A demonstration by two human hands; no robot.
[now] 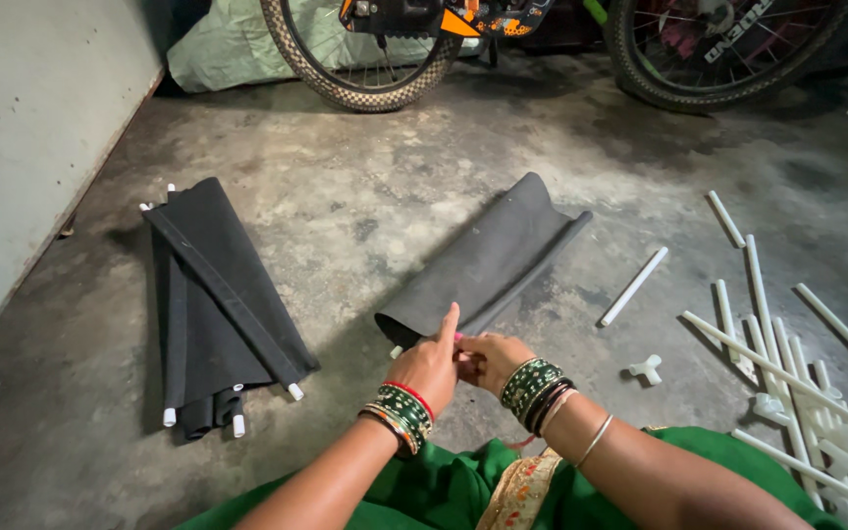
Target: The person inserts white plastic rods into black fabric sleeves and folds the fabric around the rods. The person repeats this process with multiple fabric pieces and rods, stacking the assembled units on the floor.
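Centrally, left hand (431, 365) and right hand (491, 359) press together, pinching the near end of a black fabric sleeve (488, 260), seemingly steadying a white tube end (397, 351); spare tubes (797, 363) lie at right.

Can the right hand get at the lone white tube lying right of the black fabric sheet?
Probably yes. The right hand is busy at the black fabric sheet, but bare concrete floor lies between it and the white tube; nothing blocks.
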